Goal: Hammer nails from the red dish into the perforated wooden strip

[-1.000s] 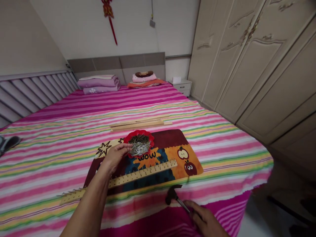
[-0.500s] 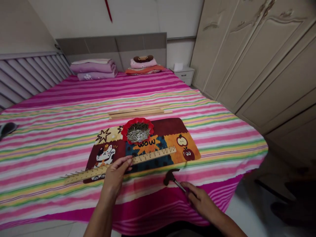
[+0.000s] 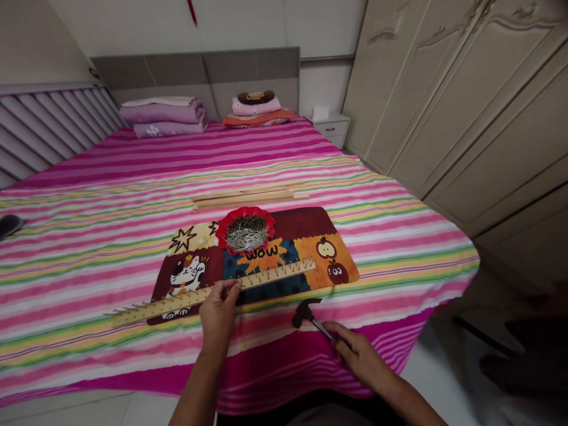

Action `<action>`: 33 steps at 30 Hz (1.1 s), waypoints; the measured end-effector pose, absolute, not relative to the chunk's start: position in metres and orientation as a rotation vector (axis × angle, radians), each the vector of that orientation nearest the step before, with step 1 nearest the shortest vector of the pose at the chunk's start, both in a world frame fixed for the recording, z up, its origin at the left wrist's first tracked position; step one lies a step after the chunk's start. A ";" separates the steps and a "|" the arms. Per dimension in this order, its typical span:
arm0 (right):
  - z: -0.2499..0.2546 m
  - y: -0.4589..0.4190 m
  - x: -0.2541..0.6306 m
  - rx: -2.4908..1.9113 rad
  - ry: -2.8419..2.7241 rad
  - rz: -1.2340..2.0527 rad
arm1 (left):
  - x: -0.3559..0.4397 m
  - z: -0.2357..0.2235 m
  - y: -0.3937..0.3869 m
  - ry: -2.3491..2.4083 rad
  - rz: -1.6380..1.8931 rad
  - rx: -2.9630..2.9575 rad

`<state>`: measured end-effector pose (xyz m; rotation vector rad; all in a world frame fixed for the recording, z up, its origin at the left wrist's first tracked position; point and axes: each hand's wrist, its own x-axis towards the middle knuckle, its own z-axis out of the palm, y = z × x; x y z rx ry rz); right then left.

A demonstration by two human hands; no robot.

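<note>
My left hand [image 3: 219,310] is pinched at the middle of a long wooden strip [image 3: 275,273]; it came from the nails, and a nail seems to be between thumb and finger, mostly hidden by them. Upright nails stand along the strip, which lies slantwise over a patterned mat [image 3: 339,244] and past its left edge. Behind the strip, a red scalloped bowl [image 3: 220,235] holds a heap of silver and darker nails [image 3: 248,235]. My right hand [image 3: 357,355] is closed around the handle of a claw hammer [image 3: 305,313], whose dark head is low over the bedspread, right of my left hand.
Several wooden strips [image 3: 244,196] lie beyond the bowl on the striped bedspread [image 3: 399,236]. Folded bedding [image 3: 164,115] is stacked by the headboard [image 3: 177,71]. A dark object [image 3: 9,225] is at the left edge. Wardrobe doors [image 3: 444,118] line the right side.
My left hand has left the nail bowl and come back to the wooden strip, then shifted slightly right along it. My right hand keeps the hammer in nearly the same place. The view has tilted down.
</note>
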<state>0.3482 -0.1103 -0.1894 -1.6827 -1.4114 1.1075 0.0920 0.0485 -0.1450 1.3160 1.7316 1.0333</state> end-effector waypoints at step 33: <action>-0.075 -0.029 0.260 -1.596 -2.115 0.585 | 0.088 -0.165 0.047 1.670 1.212 2.017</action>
